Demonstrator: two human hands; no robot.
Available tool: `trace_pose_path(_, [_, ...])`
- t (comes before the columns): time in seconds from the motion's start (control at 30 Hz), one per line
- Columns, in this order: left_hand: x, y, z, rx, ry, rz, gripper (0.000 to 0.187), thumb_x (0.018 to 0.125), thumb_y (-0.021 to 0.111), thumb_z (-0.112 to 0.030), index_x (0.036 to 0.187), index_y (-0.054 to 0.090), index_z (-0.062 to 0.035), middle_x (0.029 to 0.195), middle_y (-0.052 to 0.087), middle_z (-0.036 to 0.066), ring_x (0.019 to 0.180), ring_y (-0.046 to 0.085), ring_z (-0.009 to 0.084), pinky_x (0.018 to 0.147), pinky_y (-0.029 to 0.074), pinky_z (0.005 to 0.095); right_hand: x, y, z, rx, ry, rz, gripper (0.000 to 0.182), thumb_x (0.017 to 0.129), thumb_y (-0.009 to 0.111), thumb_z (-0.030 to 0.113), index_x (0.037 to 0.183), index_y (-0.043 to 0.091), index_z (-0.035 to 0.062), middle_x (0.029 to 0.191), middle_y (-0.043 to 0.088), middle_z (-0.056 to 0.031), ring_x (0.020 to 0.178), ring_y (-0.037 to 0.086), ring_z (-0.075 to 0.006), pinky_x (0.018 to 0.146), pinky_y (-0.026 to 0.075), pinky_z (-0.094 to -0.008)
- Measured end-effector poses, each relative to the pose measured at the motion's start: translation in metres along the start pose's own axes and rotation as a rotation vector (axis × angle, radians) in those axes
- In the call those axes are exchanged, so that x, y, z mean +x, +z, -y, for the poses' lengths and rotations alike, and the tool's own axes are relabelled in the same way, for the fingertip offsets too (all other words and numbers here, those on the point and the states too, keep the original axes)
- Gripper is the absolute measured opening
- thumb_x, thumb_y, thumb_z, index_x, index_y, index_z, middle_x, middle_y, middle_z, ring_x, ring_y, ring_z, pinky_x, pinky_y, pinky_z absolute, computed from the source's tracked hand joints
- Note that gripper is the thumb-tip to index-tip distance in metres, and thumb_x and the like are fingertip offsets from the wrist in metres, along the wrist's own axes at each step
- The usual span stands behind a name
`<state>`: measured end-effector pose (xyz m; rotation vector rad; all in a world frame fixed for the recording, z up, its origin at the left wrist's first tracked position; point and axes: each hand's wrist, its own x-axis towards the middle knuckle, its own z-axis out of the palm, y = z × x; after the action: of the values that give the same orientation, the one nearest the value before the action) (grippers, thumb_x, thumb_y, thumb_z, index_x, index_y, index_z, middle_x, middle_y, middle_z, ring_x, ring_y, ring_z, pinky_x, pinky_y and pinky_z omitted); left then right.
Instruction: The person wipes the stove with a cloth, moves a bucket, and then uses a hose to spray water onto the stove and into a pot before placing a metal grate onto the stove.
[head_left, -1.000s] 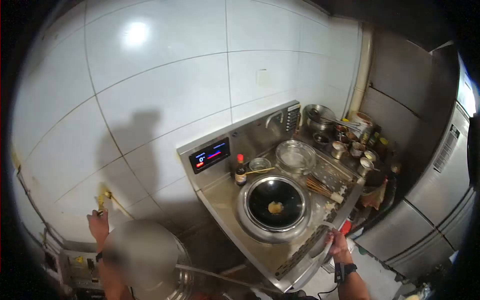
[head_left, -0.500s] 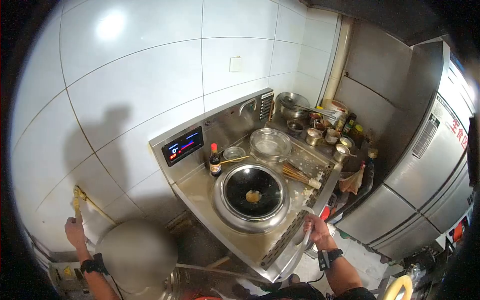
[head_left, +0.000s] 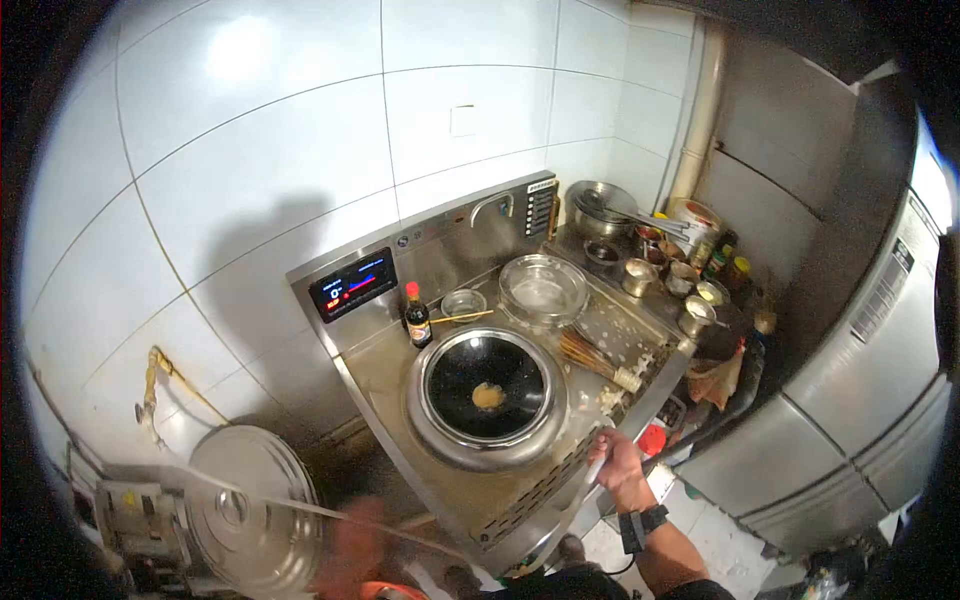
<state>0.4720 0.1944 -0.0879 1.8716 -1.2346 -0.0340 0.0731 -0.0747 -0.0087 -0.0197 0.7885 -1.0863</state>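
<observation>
Tap point(head_left: 148, 410): projecting from the wall. Pale hose point(head_left: 270, 498): trailing from near the tap, across a lidded pot point(head_left: 225, 535), toward your right. Left hand point(head_left: 355, 535): blurring right of the pot; grip unclear. Wok point(head_left: 455, 400): sitting in the counter point(head_left: 372, 362). Right hand point(head_left: 617, 462): your fingers are gripping the hose beside the counter's front edge.

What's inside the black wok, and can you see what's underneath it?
The wok holds a small yellowish-brown patch at its bottom. What lies underneath is hidden by the wok itself and the steel ring around it.
</observation>
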Motion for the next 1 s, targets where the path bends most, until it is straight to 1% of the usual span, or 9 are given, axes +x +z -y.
trace_pose_path(0.07, [-0.074,0.099,-0.091,-0.194,0.070,0.342,0.045,0.093,0.054,-0.025,0.131,0.051,-0.0021,0.118,0.060,0.022,0.107,0.059,0.0342,0.089,0.048,0.0445,0.004,0.012,0.013,0.095,0.089,0.024,0.019,0.096,0.044,0.017,0.080,0.047,0.0075,0.063,0.045,0.0017,0.052,0.042,-0.0104,0.047,0.039,-0.0233])
trace_pose_path(0.17, [-0.128,0.180,-0.167,-0.242,0.252,0.472,0.044,0.089,0.060,-0.028,0.126,0.057,-0.0057,0.113,0.062,0.024,0.107,0.058,0.0370,0.085,0.048,0.0464,0.048,-0.012,0.035,0.112,0.158,0.105,0.017,0.095,0.047,0.016,0.081,0.048,0.0074,0.064,0.046,0.0029,0.054,0.044,-0.0102,0.048,0.040,-0.0224])
trace_pose_path(0.27, [-0.108,0.181,-0.235,-0.315,-0.482,1.028,0.063,0.085,0.067,-0.037,0.139,0.047,-0.0113,0.131,0.054,0.022,0.119,0.053,0.0376,0.093,0.048,0.0459,0.061,-0.014,0.078,0.163,0.261,0.174,0.017,0.094,0.049,0.017,0.079,0.049,0.0076,0.065,0.046,0.0025,0.055,0.045,-0.0107,0.049,0.041,-0.0230])
trace_pose_path(0.3, [-0.105,0.177,-0.242,-0.322,-0.561,1.050,0.058,0.085,0.067,-0.036,0.135,0.049,-0.0108,0.128,0.056,0.021,0.115,0.054,0.0366,0.090,0.048,0.0453,0.069,-0.017,0.092,0.095,0.252,0.162,0.017,0.094,0.050,0.016,0.079,0.049,0.0077,0.065,0.047,0.0019,0.056,0.046,-0.0112,0.049,0.041,-0.0238])
trace_pose_path(0.5, [-0.121,0.058,-0.239,-0.166,-0.732,0.568,0.033,0.085,0.067,-0.027,0.111,0.061,-0.0076,0.107,0.065,0.015,0.092,0.063,0.0306,0.075,0.051,0.0421,0.139,-0.070,0.169,-0.106,0.343,0.169,0.013,0.091,0.054,0.016,0.081,0.051,0.0085,0.068,0.047,-0.0009,0.055,0.046,-0.0125,0.049,0.042,-0.0242])
trace_pose_path(0.57, [-0.124,0.025,-0.247,-0.095,-0.756,0.388,0.026,0.084,0.067,-0.025,0.103,0.065,-0.0065,0.100,0.068,0.013,0.084,0.066,0.0286,0.070,0.052,0.0411,0.146,-0.078,0.178,-0.299,0.175,0.123,0.014,0.093,0.054,0.018,0.083,0.050,0.0091,0.068,0.045,-0.0015,0.055,0.044,-0.0137,0.048,0.039,-0.0252])
trace_pose_path(0.73, [-0.091,0.011,-0.282,0.212,-0.279,0.010,0.026,0.081,0.070,-0.017,0.104,0.068,-0.0064,0.097,0.068,0.015,0.085,0.066,0.0340,0.073,0.053,0.0407,0.148,-0.074,0.214,-0.399,0.198,0.171,0.014,0.095,0.055,0.020,0.089,0.050,0.0084,0.069,0.044,-0.0021,0.055,0.041,-0.0137,0.048,0.036,-0.0278])
trace_pose_path(0.9, [-0.091,0.047,-0.285,0.210,-0.157,0.251,0.029,0.082,0.071,-0.021,0.107,0.066,-0.0067,0.091,0.066,0.014,0.084,0.065,0.0352,0.078,0.052,0.0405,0.108,-0.042,0.222,-0.827,0.113,0.161,0.026,0.099,0.052,0.034,0.101,0.054,0.0081,0.075,0.048,-0.0017,0.060,0.046,-0.0136,0.051,0.039,-0.0297])
trace_pose_path(1.0, [-0.094,0.044,-0.285,0.216,-0.256,0.380,0.033,0.082,0.072,-0.024,0.108,0.065,-0.0062,0.091,0.066,0.016,0.084,0.065,0.0360,0.077,0.051,0.0432,0.132,-0.042,0.211,-1.114,0.085,0.190,0.024,0.098,0.052,0.034,0.101,0.054,0.0111,0.074,0.051,-0.0020,0.057,0.048,-0.0147,0.050,0.042,-0.0319])
